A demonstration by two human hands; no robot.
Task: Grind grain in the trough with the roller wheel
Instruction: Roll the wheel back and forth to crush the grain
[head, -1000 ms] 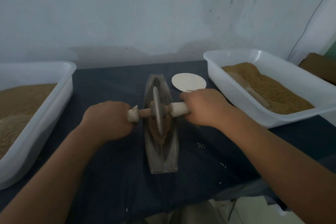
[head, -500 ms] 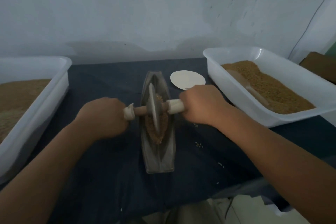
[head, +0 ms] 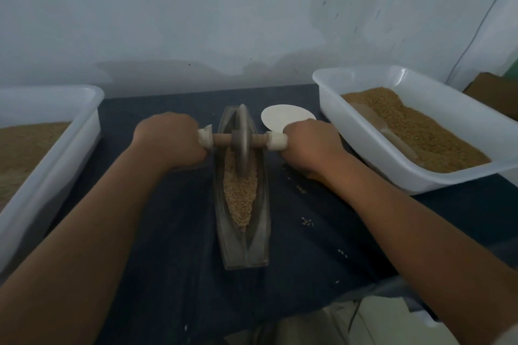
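A narrow boat-shaped metal trough (head: 259, 244) lies lengthwise on the dark cloth, holding brown grain (head: 240, 193) along its groove. The roller wheel (head: 243, 140), a grey disc on a wooden axle with pale handle ends, stands upright in the far part of the trough. My left hand (head: 169, 140) is closed around the left handle, and my right hand (head: 307, 144) grips the right handle. Both forearms stretch forward on either side of the trough.
A white plastic tub (head: 372, 148) of grain with a scoop buried in it stands at the right. Another white tub (head: 70, 145) of grain sits at the left. A round white lid (head: 283, 120) lies behind my right hand. Spilled grains (head: 307, 222) dot the cloth. A wall rises behind.
Both hands pushed the roller wheel away from me, from the middle of the trough toward its far end. The grain in the near part of the trough is now uncovered.
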